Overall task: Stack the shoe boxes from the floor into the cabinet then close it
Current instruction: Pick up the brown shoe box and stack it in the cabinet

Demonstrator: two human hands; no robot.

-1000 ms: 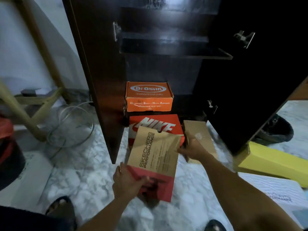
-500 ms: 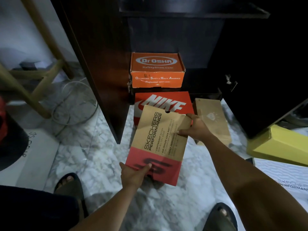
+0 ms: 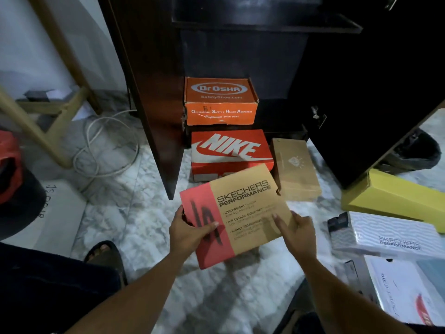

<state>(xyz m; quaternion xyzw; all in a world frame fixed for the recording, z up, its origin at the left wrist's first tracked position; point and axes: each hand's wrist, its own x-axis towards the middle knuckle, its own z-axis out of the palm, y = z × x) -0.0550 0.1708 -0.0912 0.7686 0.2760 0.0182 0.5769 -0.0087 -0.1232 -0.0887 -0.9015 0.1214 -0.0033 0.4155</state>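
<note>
Holding the tan-and-red Skechers box in both hands, lifted clear of the marble floor, just in front of the open cabinet. Left hand clamps the red end, thumb on top, other fingers underneath. Right hand grips the tan end, fingers closed over the edge.

Progress: early. Only one box sits inside, the orange Dr Osha box, on the bottom shelf, with dark space above it and to its right.

Still on the floor:
- Nike box, right at the cabinet mouth
- plain brown box, just beside the Nike
- yellow box, off right by the open door
- white Skechers box and another white box, near right

Judgement: the held box is probably next in; at least five remain after it. Both doors stand open, so closing is not yet due.
</note>
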